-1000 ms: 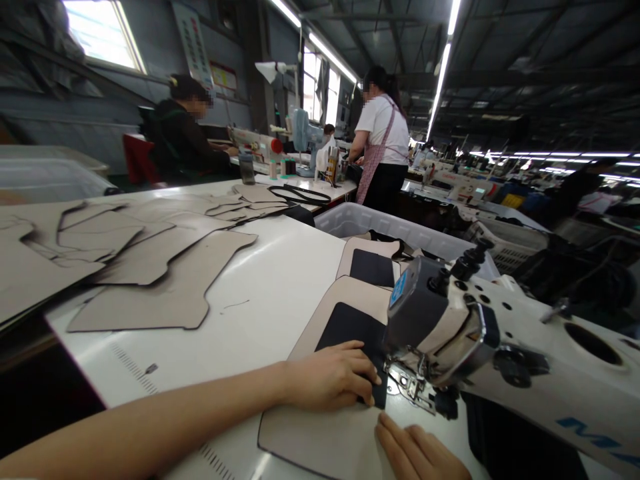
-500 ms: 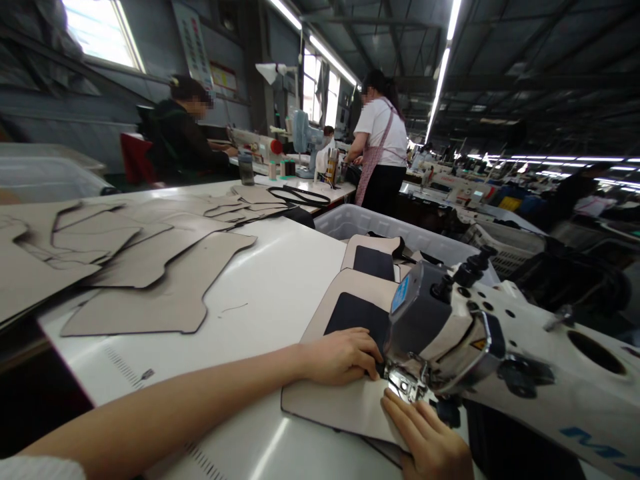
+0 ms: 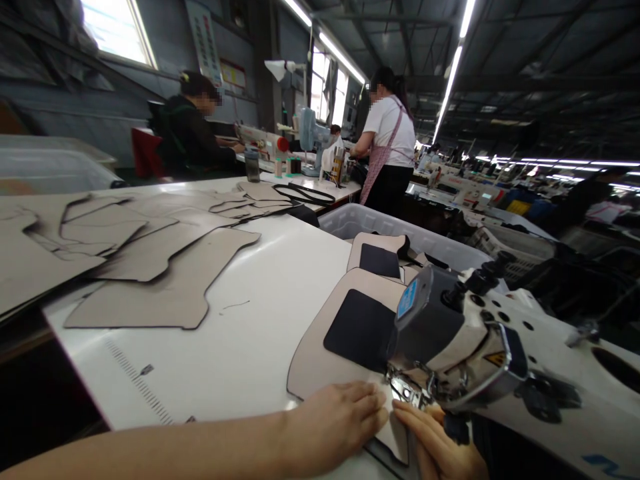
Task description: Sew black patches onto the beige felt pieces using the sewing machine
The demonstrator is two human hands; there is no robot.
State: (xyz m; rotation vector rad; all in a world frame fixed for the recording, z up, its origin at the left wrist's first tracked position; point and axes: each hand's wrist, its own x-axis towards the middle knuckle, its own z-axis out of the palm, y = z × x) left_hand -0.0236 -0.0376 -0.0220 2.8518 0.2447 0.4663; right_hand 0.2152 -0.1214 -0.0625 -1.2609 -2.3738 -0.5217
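A beige mat piece [image 3: 320,360] with a dark square patch [image 3: 361,328] lies on the white table under the head of a sewing machine [image 3: 453,337]. My left hand [image 3: 336,421] lies flat on the mat's near edge, fingers stretched toward the presser foot [image 3: 406,392]. Just right of it, my right hand [image 3: 439,447] rests on the same edge below the foot, fingers extended and pressing the material down. The two hands nearly touch at the fingertips.
Several beige cut pieces [image 3: 150,267] are spread over the table's left side. A grey plastic bin [image 3: 400,233] behind the machine holds more patched mats. One person sits at a far machine [image 3: 193,137]; another stands in an apron [image 3: 387,150].
The mat has been fed away from me, so the dark patch now shows whole. My left hand came off the patch to the mat's near edge, beside my right hand.
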